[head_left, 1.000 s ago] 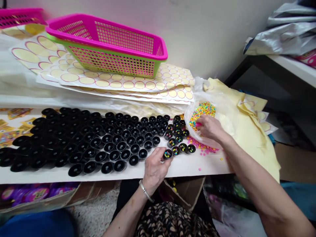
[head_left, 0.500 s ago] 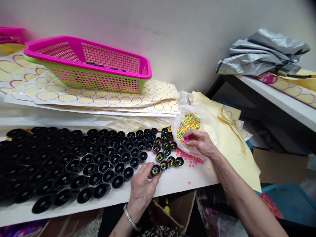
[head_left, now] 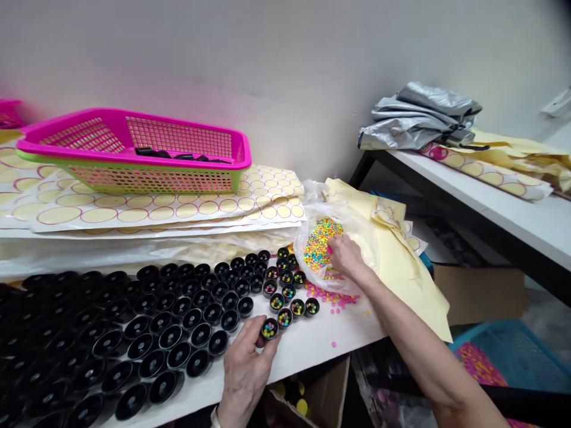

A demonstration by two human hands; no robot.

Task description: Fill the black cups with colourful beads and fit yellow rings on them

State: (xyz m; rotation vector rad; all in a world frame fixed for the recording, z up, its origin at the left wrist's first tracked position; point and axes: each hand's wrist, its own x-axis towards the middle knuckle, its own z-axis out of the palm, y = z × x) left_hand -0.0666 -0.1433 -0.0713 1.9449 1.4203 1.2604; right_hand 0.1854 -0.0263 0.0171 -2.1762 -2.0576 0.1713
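My left hand has its thumb and fingers around a small black cup with colored beads in it, at the near end of a row on the table. Other black cups with beads stand beside it. To the left, many black cups have no beads visible inside. My right hand is over the clear plastic bag, pinching a small pink cup, mostly hidden, at the multicolored beads. Pink beads lie loose below the bag.
A pink and green basket with black pieces rests on printed sheets at the back. Yellow paper lies right of the bag. Silver wrapping sits on a white shelf. Below are a cardboard box and blue basket.
My right hand has lowered the small pink cup into the beads in the bag. My left hand still holds the same black cup. The view has shifted to the right and up.
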